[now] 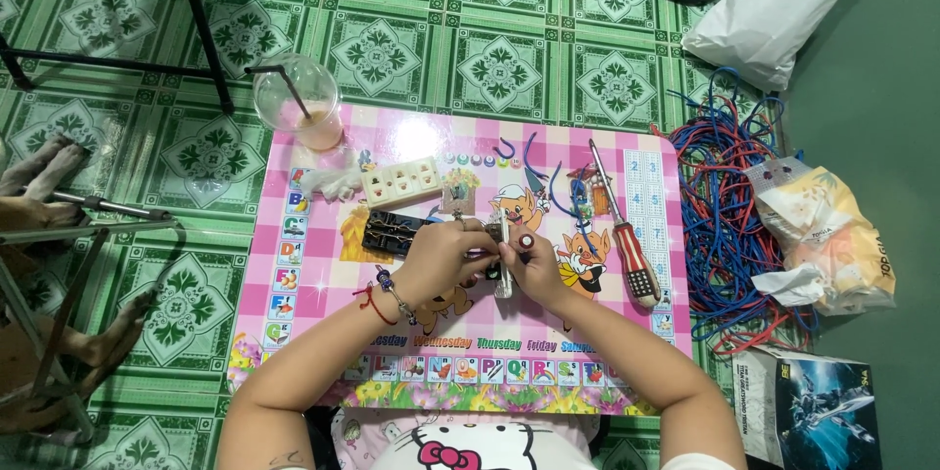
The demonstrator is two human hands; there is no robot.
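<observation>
Both my hands meet over the middle of a small pink checked table (pixel 323 333) with cartoon pictures. My left hand (pixel 443 253) and my right hand (pixel 534 269) together grip a small grey and black device (pixel 505 257) with a red-ringed round part near my right fingers. Just left of my left hand lies a black socket frame (pixel 388 233). Behind it lies a white socket strip piece (pixel 401 181). A red and black screwdriver (pixel 627 235) rests on the table to the right of my right hand. Short blue wire pieces (pixel 548 176) lie behind my hands.
A plastic cup (pixel 299 103) with a straw stands at the table's far left corner. A heap of red and blue wires (pixel 725 225) lies on the green tiled floor at right, beside a yellow bag (pixel 827 235), a white bag (pixel 774 5) and a dark box (pixel 813 411). Metal frames stand at left.
</observation>
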